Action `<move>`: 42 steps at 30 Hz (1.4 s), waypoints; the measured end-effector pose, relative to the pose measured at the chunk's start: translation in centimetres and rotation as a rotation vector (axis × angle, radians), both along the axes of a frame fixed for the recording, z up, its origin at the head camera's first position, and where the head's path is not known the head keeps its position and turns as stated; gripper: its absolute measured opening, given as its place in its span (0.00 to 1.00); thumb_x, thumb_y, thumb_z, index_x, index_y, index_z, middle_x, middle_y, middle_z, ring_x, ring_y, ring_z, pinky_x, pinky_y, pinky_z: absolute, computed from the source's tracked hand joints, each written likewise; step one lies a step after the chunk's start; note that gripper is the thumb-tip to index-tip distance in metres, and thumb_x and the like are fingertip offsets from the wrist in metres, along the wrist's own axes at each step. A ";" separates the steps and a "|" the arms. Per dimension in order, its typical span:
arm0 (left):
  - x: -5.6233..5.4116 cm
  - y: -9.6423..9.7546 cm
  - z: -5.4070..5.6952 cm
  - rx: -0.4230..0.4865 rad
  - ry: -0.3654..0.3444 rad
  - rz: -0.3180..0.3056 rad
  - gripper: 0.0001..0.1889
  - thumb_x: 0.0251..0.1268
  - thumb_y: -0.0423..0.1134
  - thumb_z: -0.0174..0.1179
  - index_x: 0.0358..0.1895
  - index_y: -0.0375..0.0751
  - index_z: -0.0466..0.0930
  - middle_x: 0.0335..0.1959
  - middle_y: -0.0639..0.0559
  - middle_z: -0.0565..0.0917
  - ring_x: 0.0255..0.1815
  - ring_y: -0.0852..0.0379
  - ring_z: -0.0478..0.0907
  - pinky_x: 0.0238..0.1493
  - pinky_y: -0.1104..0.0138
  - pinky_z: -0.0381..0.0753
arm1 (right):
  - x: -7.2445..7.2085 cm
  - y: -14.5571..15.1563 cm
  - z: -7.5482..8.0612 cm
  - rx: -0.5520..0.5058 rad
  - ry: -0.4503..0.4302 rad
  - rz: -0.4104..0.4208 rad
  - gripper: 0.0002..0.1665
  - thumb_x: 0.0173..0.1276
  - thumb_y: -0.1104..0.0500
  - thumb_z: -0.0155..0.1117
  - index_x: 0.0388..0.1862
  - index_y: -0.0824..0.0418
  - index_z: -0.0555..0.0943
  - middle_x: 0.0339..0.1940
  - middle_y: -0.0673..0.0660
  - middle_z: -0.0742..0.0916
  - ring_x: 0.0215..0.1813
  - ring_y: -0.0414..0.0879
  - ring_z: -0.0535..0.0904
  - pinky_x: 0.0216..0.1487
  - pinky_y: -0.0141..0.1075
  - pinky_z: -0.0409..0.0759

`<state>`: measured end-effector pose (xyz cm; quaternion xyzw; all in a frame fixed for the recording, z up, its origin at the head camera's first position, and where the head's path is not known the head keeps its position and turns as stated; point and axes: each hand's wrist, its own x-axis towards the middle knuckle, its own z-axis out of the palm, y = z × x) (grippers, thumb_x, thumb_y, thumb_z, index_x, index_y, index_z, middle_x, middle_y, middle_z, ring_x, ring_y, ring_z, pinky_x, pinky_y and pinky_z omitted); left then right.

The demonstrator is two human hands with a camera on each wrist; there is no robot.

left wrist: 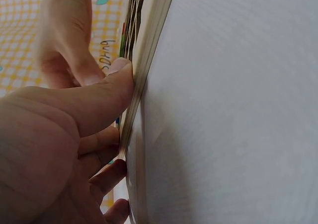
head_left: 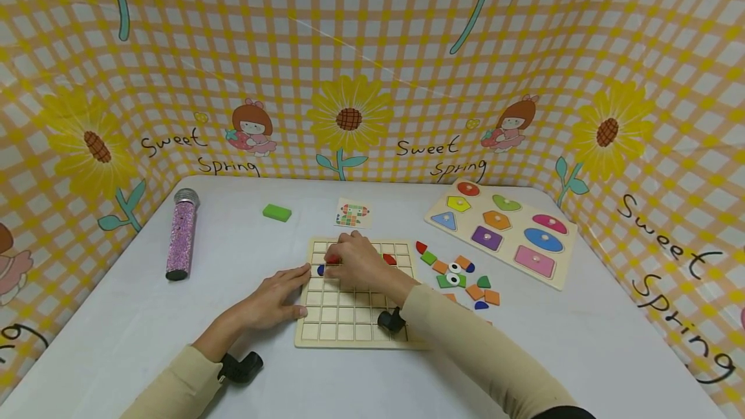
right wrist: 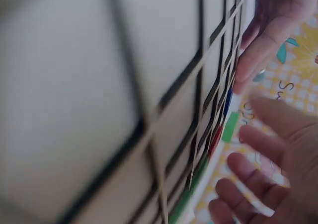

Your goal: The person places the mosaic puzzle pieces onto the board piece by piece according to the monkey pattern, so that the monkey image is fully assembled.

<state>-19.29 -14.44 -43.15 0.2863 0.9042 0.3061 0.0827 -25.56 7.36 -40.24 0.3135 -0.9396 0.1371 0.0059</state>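
Observation:
A wooden grid board (head_left: 328, 333) lies flat in front of me. My left hand (head_left: 269, 299) rests at its left edge, fingers fairly straight, with the thumb (left wrist: 112, 87) against the board's side in the left wrist view. Over the upper left squares hovers my right hand (head_left: 359, 262); its fingers (right wrist: 246, 172) are loosely bent and apart, with no piece showing between them. Close by its fingertips are a blue piece (head_left: 321, 270) and a red piece (head_left: 333, 259) on the board. Another red piece (head_left: 389, 259) lies in the top right squares, partly beside the wrist.
Right of the board are scattered coloured pieces (head_left: 475, 293), some with eyes. A shape puzzle board (head_left: 506, 258) sits behind them. A pattern card (head_left: 352, 213) and a green block (head_left: 277, 213) lie at the back, a glittery pink microphone (head_left: 182, 238) at left.

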 end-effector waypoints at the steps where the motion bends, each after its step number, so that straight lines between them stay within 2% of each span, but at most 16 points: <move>1: 0.0 0.0 0.0 0.002 -0.001 0.003 0.37 0.61 0.43 0.62 0.69 0.28 0.58 0.74 0.36 0.55 0.73 0.34 0.53 0.66 0.38 0.52 | 0.1 0.2 0.3 -0.016 -0.015 -0.007 0.16 0.58 0.47 0.70 0.43 0.51 0.86 0.40 0.52 0.83 0.42 0.46 0.70 0.43 0.36 0.69; 6: 0.1 0.0 0.0 0.004 -0.009 0.016 0.37 0.61 0.43 0.62 0.69 0.28 0.58 0.74 0.37 0.55 0.73 0.35 0.53 0.66 0.38 0.52 | 0.3 2.3 1.5 -0.099 -0.072 -0.064 0.18 0.58 0.48 0.69 0.46 0.54 0.85 0.43 0.54 0.83 0.46 0.49 0.70 0.48 0.43 0.70; 14: -0.1 0.1 -0.5 -0.002 -0.024 0.022 0.38 0.61 0.42 0.62 0.70 0.29 0.57 0.75 0.38 0.54 0.74 0.36 0.52 0.68 0.39 0.51 | 0.4 8.4 1.2 -0.127 0.010 -0.154 0.20 0.58 0.49 0.70 0.47 0.55 0.84 0.40 0.53 0.82 0.42 0.48 0.70 0.44 0.41 0.68; 18: -0.1 0.1 -0.5 -0.003 -0.021 0.023 0.38 0.61 0.42 0.62 0.70 0.30 0.57 0.75 0.39 0.54 0.74 0.36 0.52 0.68 0.39 0.52 | 0.3 11.6 0.9 -0.112 0.018 -0.237 0.22 0.58 0.47 0.70 0.48 0.57 0.84 0.41 0.55 0.82 0.42 0.48 0.69 0.42 0.39 0.68; 22: -0.1 0.1 -0.4 0.003 -0.011 0.017 0.38 0.61 0.43 0.62 0.70 0.29 0.57 0.75 0.38 0.55 0.74 0.35 0.52 0.67 0.39 0.52 | 0.3 14.4 0.5 -0.070 0.025 -0.315 0.23 0.57 0.47 0.69 0.48 0.59 0.84 0.43 0.57 0.83 0.45 0.52 0.69 0.43 0.42 0.69; 26: -0.1 0.0 -0.3 0.005 -0.002 0.011 0.38 0.61 0.44 0.62 0.70 0.29 0.57 0.75 0.38 0.55 0.73 0.35 0.53 0.67 0.39 0.52 | 0.3 16.7 0.0 -0.021 0.025 -0.358 0.23 0.57 0.47 0.69 0.47 0.60 0.84 0.42 0.58 0.83 0.45 0.53 0.70 0.43 0.42 0.70; 31: -0.1 0.0 -0.2 0.001 0.002 0.014 0.38 0.61 0.44 0.62 0.70 0.29 0.58 0.75 0.38 0.56 0.73 0.35 0.53 0.67 0.39 0.52 | 0.3 18.1 -0.4 0.012 0.022 -0.370 0.24 0.57 0.47 0.68 0.47 0.61 0.84 0.42 0.59 0.84 0.44 0.54 0.70 0.42 0.43 0.70; 42: 0.0 0.1 -0.2 0.010 -0.017 0.019 0.38 0.61 0.42 0.62 0.70 0.29 0.57 0.75 0.38 0.55 0.74 0.35 0.52 0.68 0.39 0.51 | 0.1 19.0 -0.8 0.091 -0.008 -0.366 0.21 0.57 0.47 0.70 0.44 0.59 0.85 0.40 0.56 0.84 0.41 0.52 0.71 0.39 0.41 0.68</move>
